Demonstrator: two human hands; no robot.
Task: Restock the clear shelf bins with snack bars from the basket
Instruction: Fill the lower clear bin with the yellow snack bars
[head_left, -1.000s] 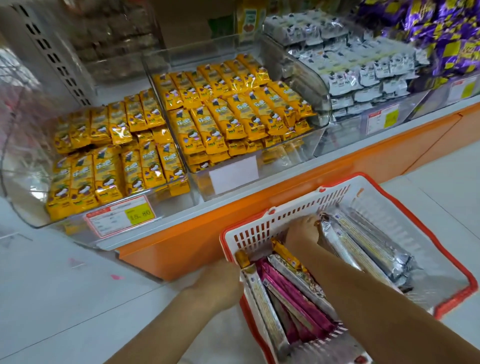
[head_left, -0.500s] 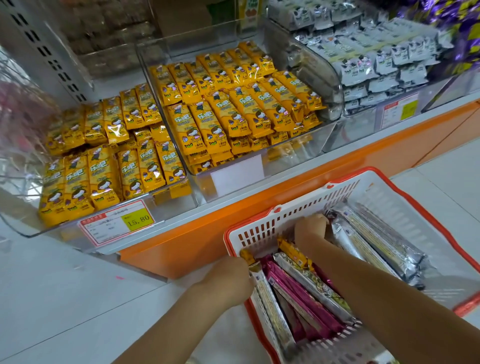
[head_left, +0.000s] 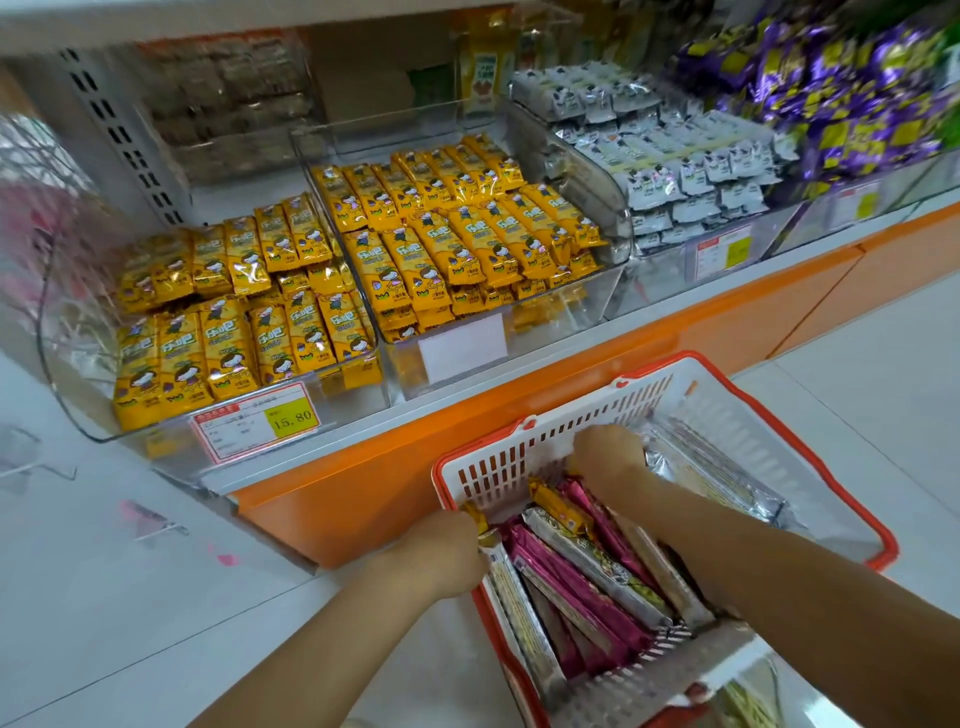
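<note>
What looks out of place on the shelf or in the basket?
The label on the middle bin is blank white, while the price tag on the left bin is printed. In that bin, a few yellow packs lie crooked between the two neat rows. Nothing looks spilled.

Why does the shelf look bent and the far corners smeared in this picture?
Head view: the wide lens bows the orange shelf front; the purple packets top right are smeared, probably by head motion, while the price tag reads sharp; light glints off the clear bin wall and the silver wrappers in the basket.
</note>
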